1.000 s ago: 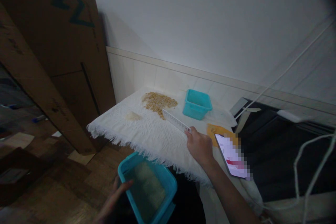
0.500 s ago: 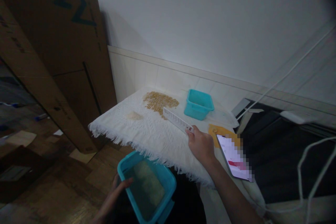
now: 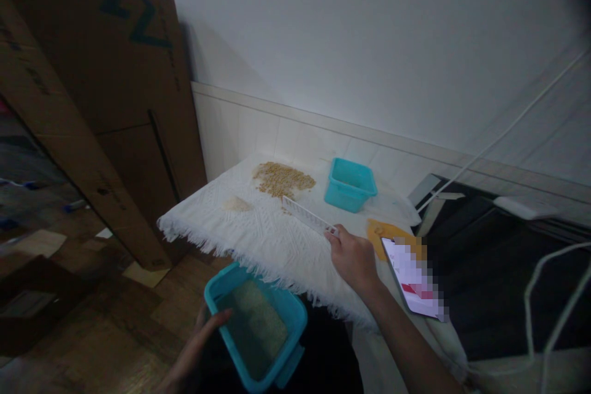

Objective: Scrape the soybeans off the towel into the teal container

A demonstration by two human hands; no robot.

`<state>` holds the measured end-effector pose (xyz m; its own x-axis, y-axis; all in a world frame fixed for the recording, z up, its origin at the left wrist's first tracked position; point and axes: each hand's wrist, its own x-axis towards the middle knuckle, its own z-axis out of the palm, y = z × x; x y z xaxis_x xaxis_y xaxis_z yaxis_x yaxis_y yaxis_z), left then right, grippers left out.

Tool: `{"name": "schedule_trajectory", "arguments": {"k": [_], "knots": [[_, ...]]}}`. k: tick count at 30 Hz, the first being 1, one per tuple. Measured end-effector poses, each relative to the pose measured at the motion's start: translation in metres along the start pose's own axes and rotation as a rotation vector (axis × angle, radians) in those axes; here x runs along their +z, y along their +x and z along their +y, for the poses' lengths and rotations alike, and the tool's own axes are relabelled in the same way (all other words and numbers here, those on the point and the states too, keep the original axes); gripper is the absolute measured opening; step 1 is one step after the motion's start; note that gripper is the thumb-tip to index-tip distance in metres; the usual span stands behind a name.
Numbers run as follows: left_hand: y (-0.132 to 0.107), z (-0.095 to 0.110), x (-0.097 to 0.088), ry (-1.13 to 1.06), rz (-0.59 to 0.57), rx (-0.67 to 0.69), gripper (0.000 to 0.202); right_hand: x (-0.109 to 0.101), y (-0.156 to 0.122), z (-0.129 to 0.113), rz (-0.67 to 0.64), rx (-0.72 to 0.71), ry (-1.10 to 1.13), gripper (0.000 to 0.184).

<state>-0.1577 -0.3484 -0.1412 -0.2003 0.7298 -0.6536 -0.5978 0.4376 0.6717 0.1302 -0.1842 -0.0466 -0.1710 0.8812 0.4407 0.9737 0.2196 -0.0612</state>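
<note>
Gripping the near rim of a teal tub (image 3: 256, 326) of pale grains, the left hand (image 3: 203, 345) holds it below the fringed edge of the white cloth (image 3: 258, 231). Farther right, the right hand (image 3: 353, 258) pinches one end of a white comb-like strip (image 3: 307, 217), whose far end lies just beside the brown grain pile (image 3: 281, 178). A second teal tub (image 3: 349, 184) and a phone (image 3: 413, 277) sit to the right.
</note>
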Motion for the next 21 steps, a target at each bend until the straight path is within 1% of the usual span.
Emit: {"name": "schedule_trajectory", "arguments": {"k": [3, 6, 10, 12, 18, 21], "knots": [[0.0017, 0.0006, -0.0005, 0.026, 0.012, 0.025, 0.078, 0.0011, 0.0011, -0.0003, -0.009, -0.014, 0.017, 0.024], [0.0005, 0.0028, -0.0005, 0.034, 0.014, 0.024, 0.079, 0.0012, 0.0025, 0.0001, -0.002, -0.024, 0.038, 0.023], [-0.0003, 0.0058, -0.0008, 0.037, 0.004, 0.009, 0.081, -0.0002, 0.0048, 0.0029, 0.046, 0.009, 0.043, 0.023], [0.0008, 0.0060, -0.0018, 0.052, -0.004, 0.016, 0.080, -0.0008, 0.0060, 0.0042, 0.046, 0.022, 0.038, 0.024], [0.0007, 0.0062, -0.0028, 0.038, -0.020, 0.005, 0.080, 0.0018, 0.0092, 0.0025, 0.018, -0.025, 0.059, 0.026], [-0.0001, 0.0073, -0.0013, 0.027, 0.009, 0.008, 0.085, 0.0032, 0.0101, 0.0014, 0.024, -0.038, 0.071, 0.027]]}}
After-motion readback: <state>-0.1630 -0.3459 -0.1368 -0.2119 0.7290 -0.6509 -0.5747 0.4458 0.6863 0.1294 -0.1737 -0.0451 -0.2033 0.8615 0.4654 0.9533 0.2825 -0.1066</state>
